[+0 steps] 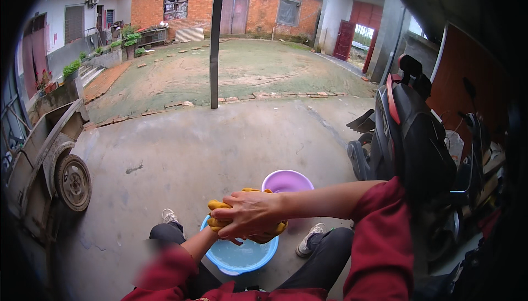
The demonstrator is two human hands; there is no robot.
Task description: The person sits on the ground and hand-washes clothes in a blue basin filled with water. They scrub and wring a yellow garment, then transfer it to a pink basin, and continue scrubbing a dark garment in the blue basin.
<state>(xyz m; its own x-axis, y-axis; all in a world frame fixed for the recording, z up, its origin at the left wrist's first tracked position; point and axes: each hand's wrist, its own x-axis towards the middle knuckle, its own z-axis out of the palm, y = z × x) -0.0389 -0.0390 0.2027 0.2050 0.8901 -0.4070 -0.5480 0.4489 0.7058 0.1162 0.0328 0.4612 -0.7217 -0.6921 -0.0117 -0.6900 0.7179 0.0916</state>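
Observation:
A wet-looking bundle of mustard-yellow cloth (220,208) is bunched between my hands, above a blue plastic basin (272,255) of cloudy water. My right hand (249,214) lies over the top of the cloth, its fingers curled around it. From below, my left hand (233,238) holds the same bundle; most of it is hidden by the cloth and the right hand. Just beyond the blue basin, a pink-purple plastic basin (288,176) stands on the floor, partly covered by my right forearm.
My shoes and knees flank the blue basin on the concrete floor (185,161). A motor scooter (416,136) is parked at the right. At the left stands a cart with a wheel (73,182). A dark metal post (215,45) rises ahead, near a row of bricks (264,95).

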